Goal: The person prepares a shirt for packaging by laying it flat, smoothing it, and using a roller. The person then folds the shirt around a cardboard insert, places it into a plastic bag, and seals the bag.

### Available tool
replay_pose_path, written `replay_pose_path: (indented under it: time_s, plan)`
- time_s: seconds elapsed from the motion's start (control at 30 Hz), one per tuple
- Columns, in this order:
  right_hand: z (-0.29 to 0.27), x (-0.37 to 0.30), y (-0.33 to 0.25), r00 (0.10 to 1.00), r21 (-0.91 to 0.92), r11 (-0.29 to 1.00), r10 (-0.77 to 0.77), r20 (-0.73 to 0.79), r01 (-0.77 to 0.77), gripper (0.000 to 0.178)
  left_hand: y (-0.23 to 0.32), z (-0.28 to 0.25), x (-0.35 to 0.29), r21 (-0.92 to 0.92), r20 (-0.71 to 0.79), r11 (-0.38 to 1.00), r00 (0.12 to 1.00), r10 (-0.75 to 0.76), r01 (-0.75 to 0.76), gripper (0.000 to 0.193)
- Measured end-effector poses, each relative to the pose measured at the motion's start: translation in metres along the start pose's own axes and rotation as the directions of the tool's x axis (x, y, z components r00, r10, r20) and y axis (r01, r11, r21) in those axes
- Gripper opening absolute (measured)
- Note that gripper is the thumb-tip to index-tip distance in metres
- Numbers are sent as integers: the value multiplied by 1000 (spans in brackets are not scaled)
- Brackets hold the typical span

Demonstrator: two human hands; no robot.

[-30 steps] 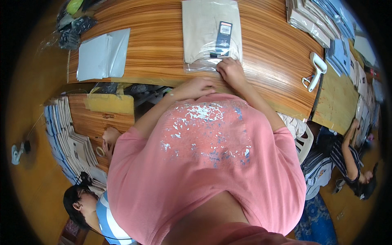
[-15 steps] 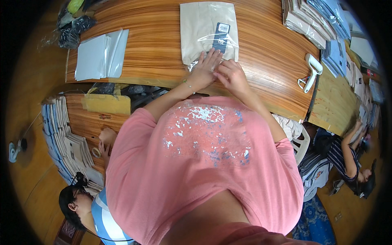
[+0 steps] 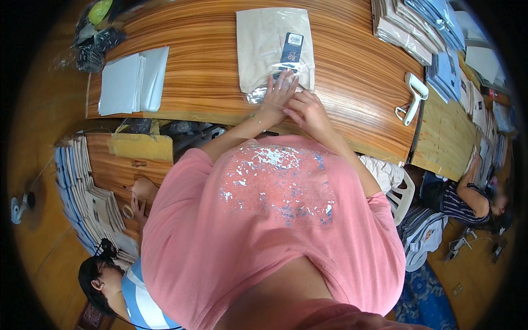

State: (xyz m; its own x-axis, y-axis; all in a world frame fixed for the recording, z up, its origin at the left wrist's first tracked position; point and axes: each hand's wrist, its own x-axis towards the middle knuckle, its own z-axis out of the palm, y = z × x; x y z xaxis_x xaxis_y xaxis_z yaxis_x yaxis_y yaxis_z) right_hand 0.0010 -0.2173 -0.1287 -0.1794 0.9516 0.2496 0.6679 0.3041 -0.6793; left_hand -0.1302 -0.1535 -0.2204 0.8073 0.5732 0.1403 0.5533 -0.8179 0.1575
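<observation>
your left hand (image 3: 278, 93) and right hand (image 3: 308, 110) sit at the near edge of the bagged beige garment (image 3: 275, 49), and bare wooden table (image 3: 203, 71) lies open to its left as far as the stack of grey sheets (image 3: 129, 82), with dark bundles (image 3: 96, 41) crowding the far left corner. to the right the wood runs free up to the white handheld tool (image 3: 412, 99), and beyond that the piles of folded garments (image 3: 418, 27) close off the far right edge.

Two hands, the left hand (image 3: 279, 92) and the right hand (image 3: 308, 110), rest on one bagged beige garment (image 3: 267, 47). One white handheld scanner (image 3: 413, 99) lies right of them, one grey bag stack (image 3: 129, 82) left.
</observation>
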Motion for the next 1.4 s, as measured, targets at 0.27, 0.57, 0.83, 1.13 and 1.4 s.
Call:
replay_pose_path:
  time_s: [0.27, 0.57, 0.83, 1.13, 1.4]
  plan:
    - [3, -2, 3, 1000, -35, 999, 4, 16, -3, 8, 3, 11, 34, 128, -55, 986, 993, -101, 107, 70]
    - [1, -3, 2, 999, -36, 999, 16, 37, -14, 8, -5, 5, 9, 140, -54, 982, 992, -117, 124, 73]
    - [1, -1, 3, 999, -34, 999, 4, 43, -2, 8, -9, 2, 15, -39, -96, 978, 974, -207, 204, 75]
    - [-5, -6, -2, 997, -88, 996, 20, 79, -13, 12, -11, 9, 44, -157, -173, 957, 947, -271, 245, 78]
    - [16, -14, 91, 751, 572, 662, 650, -117, -484, 33, -19, 21, -23, -126, -39, 979, 985, -166, 160, 70]
